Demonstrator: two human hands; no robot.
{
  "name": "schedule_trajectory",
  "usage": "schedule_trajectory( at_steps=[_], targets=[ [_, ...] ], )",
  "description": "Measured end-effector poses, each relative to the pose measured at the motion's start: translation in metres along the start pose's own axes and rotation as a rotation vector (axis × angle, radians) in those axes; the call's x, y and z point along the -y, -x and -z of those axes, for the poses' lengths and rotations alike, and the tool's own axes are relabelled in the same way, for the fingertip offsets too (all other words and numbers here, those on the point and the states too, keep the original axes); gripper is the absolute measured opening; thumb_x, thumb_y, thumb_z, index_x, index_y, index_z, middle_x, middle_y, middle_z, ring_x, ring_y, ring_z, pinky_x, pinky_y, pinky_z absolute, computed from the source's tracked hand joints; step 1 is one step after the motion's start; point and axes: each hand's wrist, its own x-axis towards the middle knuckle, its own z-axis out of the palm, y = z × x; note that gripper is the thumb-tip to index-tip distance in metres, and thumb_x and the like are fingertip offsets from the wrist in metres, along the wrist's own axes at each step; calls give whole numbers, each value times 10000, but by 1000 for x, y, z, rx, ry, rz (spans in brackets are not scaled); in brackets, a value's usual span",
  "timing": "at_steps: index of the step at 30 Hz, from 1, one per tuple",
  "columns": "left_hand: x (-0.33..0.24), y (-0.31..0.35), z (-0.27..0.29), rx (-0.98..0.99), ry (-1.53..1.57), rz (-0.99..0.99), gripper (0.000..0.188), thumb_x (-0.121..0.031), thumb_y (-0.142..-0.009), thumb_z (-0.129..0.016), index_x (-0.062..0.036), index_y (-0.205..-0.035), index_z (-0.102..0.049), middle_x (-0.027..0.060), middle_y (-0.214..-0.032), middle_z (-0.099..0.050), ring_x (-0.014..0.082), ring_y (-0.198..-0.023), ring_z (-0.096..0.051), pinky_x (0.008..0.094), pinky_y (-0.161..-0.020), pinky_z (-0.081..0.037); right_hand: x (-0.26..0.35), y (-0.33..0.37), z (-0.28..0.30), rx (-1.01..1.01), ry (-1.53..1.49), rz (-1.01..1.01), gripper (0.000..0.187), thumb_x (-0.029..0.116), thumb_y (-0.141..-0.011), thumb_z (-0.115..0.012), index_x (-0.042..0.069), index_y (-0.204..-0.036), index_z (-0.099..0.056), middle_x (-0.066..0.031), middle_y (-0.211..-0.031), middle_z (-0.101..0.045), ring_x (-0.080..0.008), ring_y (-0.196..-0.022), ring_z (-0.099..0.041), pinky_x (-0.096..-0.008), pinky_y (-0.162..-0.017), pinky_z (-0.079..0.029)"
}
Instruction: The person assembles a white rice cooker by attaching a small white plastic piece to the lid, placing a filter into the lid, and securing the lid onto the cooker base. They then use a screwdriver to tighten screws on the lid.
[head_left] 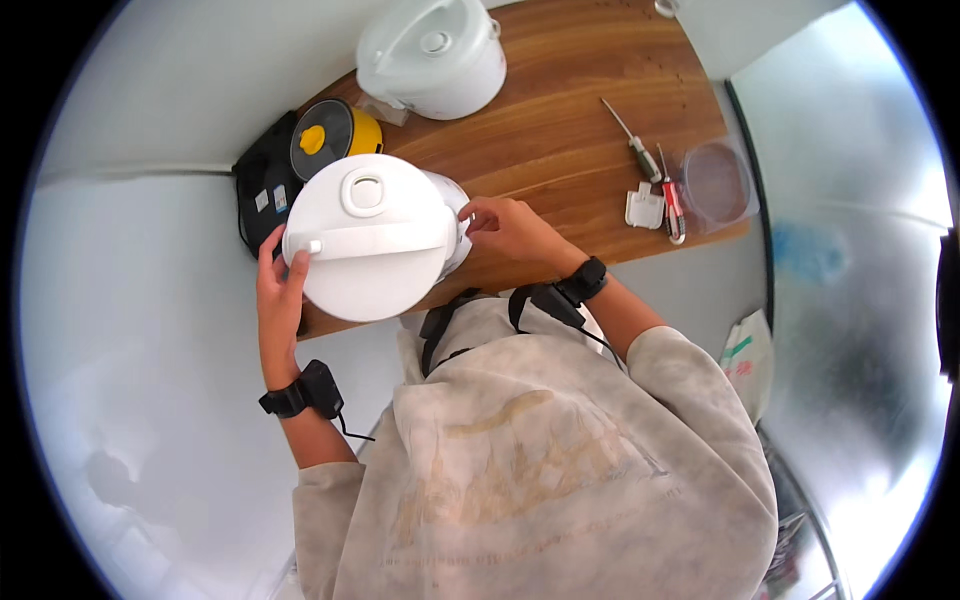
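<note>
On the worktop (560,110), the left hand (275,290) pinches the lid (370,280) while the right hand (515,230) curls at the cooker (450,188), its grip unclear.

The near cooker (372,280) stood at the table's (560,110) left front, between the left hand (277,285) and the right hand (510,230). Behind it sat a small pot (335,150), probably on or against the case (263,195) at far left. The far cooker (455,75) stood at the back. Rightward lay a cover (644,208) beside the near screwdriver (673,212), the far screwdriver (641,156) behind, and a tub (717,182) rightmost.
</note>
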Motion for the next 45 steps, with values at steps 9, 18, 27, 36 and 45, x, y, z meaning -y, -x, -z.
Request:
schedule_trajectory(
  at_steps=[9,18,27,36,45],
  targets=[
    [-5,7,-3,59,62,212,514,-237,-1068,-411,-125,-1538,-235,128,-1476,-417,247,-1320,-446,446,-1077,-383,-35,4,-14,-59,-302,106,302,22,-816,-683,83,-1112,-677,-96,-990,-737,-185,-880,-686,-319,-777,-540],
    [10,8,-2,43,215,311,519,-177,-1059,-383,-71,-1537,-212,106,-1544,-341,264,-1402,-371,451,-1156,-305,-74,7,-43,-40,-696,239,373,-27,-820,-663,91,-1172,-705,-112,-1001,-734,-154,-913,-686,-290,-833,-548],
    [38,4,22,-115,258,383,404,-162,-1040,-412,-77,-1433,-380,96,-1473,-434,253,-1357,-429,455,-1132,-361,-56,-8,-53,11,-723,276,376,-46,-836,-573,76,-1163,-713,-162,-976,-733,-228,-869,-715,-317,-825,-550],
    [58,4,40,-236,290,482,391,-156,-1033,-420,-86,-1416,-388,82,-1444,-466,249,-1342,-446,464,-1118,-374,-40,-19,-64,33,-702,323,380,-27,-838,-581,75,-1185,-699,-210,-997,-709,-300,-862,-702,-341,-800,-542],
    [73,1,51,-232,405,479,367,-190,-1033,-431,-79,-1383,-414,78,-1416,-495,245,-1321,-468,442,-1112,-381,-14,-28,-61,51,-521,264,419,-37,-855,-581,97,-1241,-669,-137,-994,-701,-190,-836,-679,-291,-815,-541]
  ],
)
